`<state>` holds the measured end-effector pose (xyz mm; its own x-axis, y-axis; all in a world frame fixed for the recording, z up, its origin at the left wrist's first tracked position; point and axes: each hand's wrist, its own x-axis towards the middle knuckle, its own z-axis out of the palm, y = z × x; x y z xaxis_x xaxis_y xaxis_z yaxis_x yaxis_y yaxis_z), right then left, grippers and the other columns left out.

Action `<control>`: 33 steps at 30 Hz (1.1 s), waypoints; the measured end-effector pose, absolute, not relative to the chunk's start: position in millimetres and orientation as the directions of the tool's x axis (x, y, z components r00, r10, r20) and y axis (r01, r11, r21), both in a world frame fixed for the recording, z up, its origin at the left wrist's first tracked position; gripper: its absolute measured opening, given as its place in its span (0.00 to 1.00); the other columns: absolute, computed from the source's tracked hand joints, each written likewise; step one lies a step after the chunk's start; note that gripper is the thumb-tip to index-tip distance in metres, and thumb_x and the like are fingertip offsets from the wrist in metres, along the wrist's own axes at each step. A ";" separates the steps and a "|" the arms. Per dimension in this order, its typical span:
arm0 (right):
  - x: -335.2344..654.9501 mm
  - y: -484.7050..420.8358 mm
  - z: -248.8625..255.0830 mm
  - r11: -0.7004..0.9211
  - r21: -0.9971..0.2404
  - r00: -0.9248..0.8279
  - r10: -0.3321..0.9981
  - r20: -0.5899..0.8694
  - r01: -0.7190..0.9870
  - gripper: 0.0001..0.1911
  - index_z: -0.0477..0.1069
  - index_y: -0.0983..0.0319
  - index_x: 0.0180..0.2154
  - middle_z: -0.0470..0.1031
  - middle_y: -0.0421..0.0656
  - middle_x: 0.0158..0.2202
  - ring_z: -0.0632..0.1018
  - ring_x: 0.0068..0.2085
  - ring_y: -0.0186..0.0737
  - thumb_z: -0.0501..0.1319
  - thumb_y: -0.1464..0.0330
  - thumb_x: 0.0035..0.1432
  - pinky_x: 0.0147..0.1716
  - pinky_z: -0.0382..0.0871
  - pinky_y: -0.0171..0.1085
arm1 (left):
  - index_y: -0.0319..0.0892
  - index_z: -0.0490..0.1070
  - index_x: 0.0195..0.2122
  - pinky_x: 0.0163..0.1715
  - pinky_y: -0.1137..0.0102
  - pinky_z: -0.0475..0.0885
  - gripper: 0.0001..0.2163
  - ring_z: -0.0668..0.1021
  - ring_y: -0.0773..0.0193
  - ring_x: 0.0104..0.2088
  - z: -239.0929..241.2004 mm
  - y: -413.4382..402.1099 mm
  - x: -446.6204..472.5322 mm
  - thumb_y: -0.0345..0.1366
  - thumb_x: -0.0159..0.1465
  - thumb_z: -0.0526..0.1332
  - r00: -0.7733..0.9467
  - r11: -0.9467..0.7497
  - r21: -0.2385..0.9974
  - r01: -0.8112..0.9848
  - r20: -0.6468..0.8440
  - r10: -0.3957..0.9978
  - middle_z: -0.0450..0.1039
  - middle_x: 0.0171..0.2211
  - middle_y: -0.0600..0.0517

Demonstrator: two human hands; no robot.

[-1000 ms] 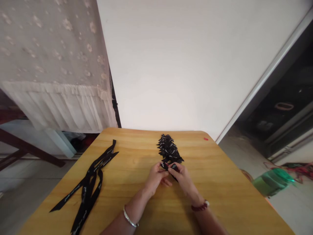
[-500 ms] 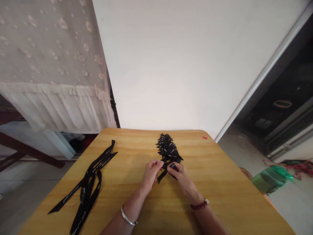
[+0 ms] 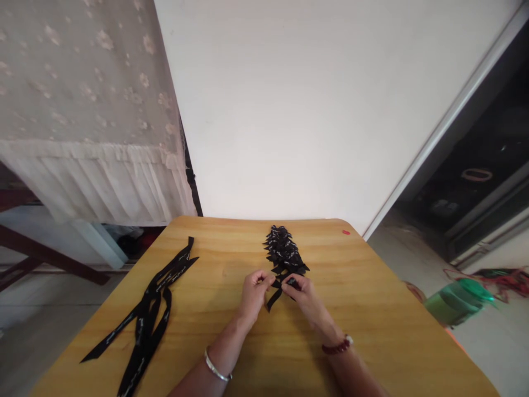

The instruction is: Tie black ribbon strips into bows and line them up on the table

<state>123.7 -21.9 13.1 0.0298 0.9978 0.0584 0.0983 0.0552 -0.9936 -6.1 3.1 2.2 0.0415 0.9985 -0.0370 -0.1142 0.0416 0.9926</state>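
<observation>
Between my hands is a black ribbon with one cut end hanging down toward me. My left hand pinches it at its left side, thumb against forefinger. On the other side my right hand grips a dark folded part of the same ribbon, much of it hidden by the fingers. Just beyond my fingertips lies a row of black ribbon bows with white lettering, overlapping one another. Several loose black ribbon strips, also lettered in white, lie at the left of the table.
The wooden table meets a white wall at its far edge. A small red object lies near the far right corner. Right of the table stands a green translucent container; a lace curtain hangs at the left.
My left fingers have shifted slightly, and the hanging ribbon end sits a touch lower. Both hands stay closed in nearly the same place. The bows and loose strips have not moved.
</observation>
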 end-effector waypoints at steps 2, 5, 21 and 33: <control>123.7 -22.0 12.7 0.055 -0.994 0.025 0.998 0.057 0.097 0.09 0.67 0.63 0.21 0.60 0.34 0.16 0.59 0.20 0.29 0.61 0.64 0.43 0.20 0.52 0.30 | 0.39 0.60 0.13 0.12 0.79 0.51 0.13 0.58 0.77 0.13 2.6 2.2 -6.4 0.38 0.47 0.61 0.050 0.033 0.991 -0.128 -0.027 0.998 0.57 0.11 0.60; 124.1 -22.2 13.2 0.053 -0.995 0.049 0.997 0.058 0.087 0.10 0.68 0.63 0.21 0.60 0.34 0.16 0.59 0.20 0.29 0.61 0.63 0.43 0.20 0.52 0.30 | 0.39 0.62 0.18 0.08 0.79 0.46 0.13 0.54 0.79 0.08 5.7 -0.3 -6.7 0.43 0.50 0.59 0.080 0.089 0.978 -0.189 -0.075 0.994 0.56 0.11 0.62; 123.2 -22.1 10.6 0.102 -0.988 0.105 0.988 0.114 0.114 0.10 0.68 0.63 0.23 0.65 0.37 0.19 0.64 0.22 0.32 0.61 0.62 0.44 0.22 0.58 0.30 | 0.36 0.67 0.23 0.17 0.75 0.67 0.09 0.70 0.70 0.17 -0.2 -3.4 -0.7 0.33 0.43 0.65 0.344 0.309 0.890 -0.334 -0.191 0.920 0.67 0.17 0.55; 123.1 -22.8 9.7 0.055 -0.998 0.117 0.992 0.056 0.008 0.16 0.64 0.64 0.18 0.58 0.34 0.15 0.59 0.19 0.28 0.59 0.58 0.46 0.18 0.52 0.30 | 0.38 0.64 0.19 0.12 0.75 0.65 0.10 0.66 0.72 0.12 2.4 -3.2 -1.6 0.36 0.43 0.64 0.302 0.278 0.916 -0.291 -0.188 0.935 0.63 0.12 0.57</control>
